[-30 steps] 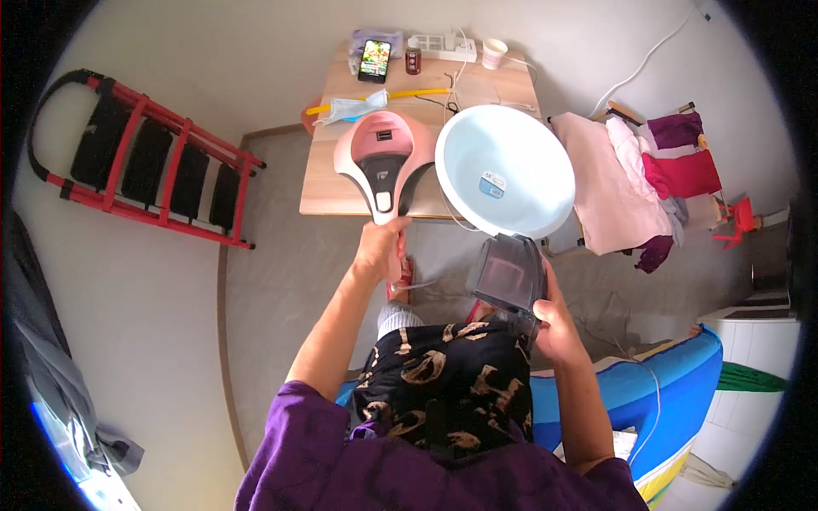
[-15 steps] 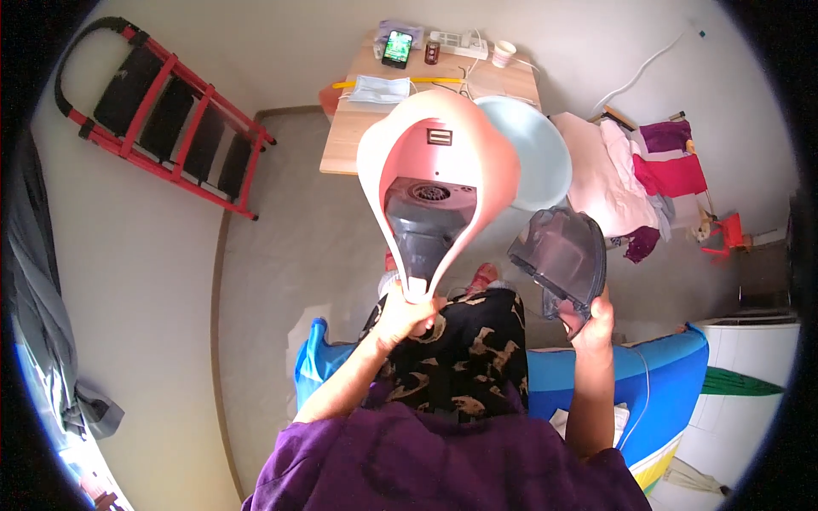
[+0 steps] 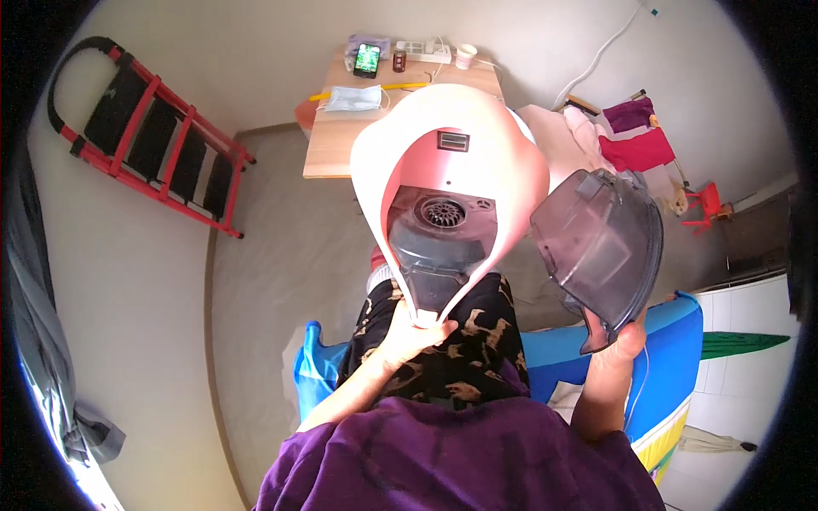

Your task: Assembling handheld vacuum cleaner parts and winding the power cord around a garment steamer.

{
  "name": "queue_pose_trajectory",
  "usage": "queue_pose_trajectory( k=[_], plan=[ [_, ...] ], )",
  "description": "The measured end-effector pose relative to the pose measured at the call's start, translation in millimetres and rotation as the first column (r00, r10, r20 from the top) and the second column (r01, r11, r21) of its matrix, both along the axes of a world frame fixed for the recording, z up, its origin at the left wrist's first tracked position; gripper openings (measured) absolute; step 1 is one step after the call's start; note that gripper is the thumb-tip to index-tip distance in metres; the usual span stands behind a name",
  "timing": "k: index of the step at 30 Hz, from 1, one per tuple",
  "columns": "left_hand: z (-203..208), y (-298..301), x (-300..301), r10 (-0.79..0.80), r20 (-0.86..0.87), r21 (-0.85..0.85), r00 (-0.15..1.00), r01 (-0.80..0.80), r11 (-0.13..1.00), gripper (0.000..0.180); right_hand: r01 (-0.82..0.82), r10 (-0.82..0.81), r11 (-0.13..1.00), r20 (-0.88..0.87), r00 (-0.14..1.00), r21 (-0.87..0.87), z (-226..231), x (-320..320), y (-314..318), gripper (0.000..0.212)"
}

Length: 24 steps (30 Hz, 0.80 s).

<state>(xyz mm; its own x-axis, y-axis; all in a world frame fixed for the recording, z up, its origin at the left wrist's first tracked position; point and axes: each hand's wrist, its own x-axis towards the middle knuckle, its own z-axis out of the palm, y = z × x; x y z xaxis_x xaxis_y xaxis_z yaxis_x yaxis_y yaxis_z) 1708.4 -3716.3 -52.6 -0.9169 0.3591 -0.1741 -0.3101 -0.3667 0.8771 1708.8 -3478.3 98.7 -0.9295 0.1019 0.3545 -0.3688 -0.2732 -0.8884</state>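
A pink handheld vacuum cleaner (image 3: pixel 494 111) stands out in front of me, its wide hollow facing up at me. Inside the hollow are a dark grey housing, a round slotted grille and a small rectangular slot. My left hand (image 3: pixel 415 335) is closed around its narrow near end, above my lap. To the right, my right hand (image 3: pixel 628 341) grips the lower edge of a see-through grey dust cup (image 3: pixel 596 247). The cup is tilted and held apart from the vacuum cleaner. Parts of the right fingers are hidden behind the cup.
Beyond the vacuum is a wooden table (image 3: pixel 328 153) with a face mask (image 3: pixel 354 99), phone (image 3: pixel 367 60), small bottle (image 3: pixel 400 60), power strip (image 3: pixel 422 51) and paper cup (image 3: pixel 465 56). A red-framed stepladder (image 3: pixel 166 153) leans at left. Clothes (image 3: pixel 635 149) lie at right, above a blue cushioned seat (image 3: pixel 665 358).
Both the vacuum cleaner and the dust cup appear larger and nearer. The dust cup has moved right and turned, showing more of its side. My view has shifted slightly; both hands keep their grip.
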Motion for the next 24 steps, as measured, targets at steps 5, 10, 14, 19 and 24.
queue_pose_trajectory(
  k=[5,10,14,19,24],
  plan=[
    [-2,-3,3,-0.022,-0.067,0.021,0.997,0.024,0.999,0.014,0.058,-0.066,0.996,0.119,0.991,0.07,15,12,-11,0.108],
    [8,2,8,0.038,-0.097,-0.009,0.995,-0.039,0.999,0.017,0.055,-0.086,0.986,0.199,0.976,0.154,44,17,-36,0.125],
    [10,5,11,0.092,-0.233,-0.078,0.968,-0.113,0.991,0.015,0.024,-0.064,0.963,0.141,0.988,0.268,48,16,-51,0.126],
    [16,19,16,0.135,-0.401,-0.419,0.906,-0.312,0.853,0.022,0.078,-0.036,0.849,-0.09,0.995,0.523,27,2,-62,0.111],
    [10,30,14,0.139,-0.566,-0.472,0.813,-0.458,0.754,0.03,0.229,-0.254,0.733,-0.053,0.966,0.64,12,-12,-72,0.103]
  ],
)
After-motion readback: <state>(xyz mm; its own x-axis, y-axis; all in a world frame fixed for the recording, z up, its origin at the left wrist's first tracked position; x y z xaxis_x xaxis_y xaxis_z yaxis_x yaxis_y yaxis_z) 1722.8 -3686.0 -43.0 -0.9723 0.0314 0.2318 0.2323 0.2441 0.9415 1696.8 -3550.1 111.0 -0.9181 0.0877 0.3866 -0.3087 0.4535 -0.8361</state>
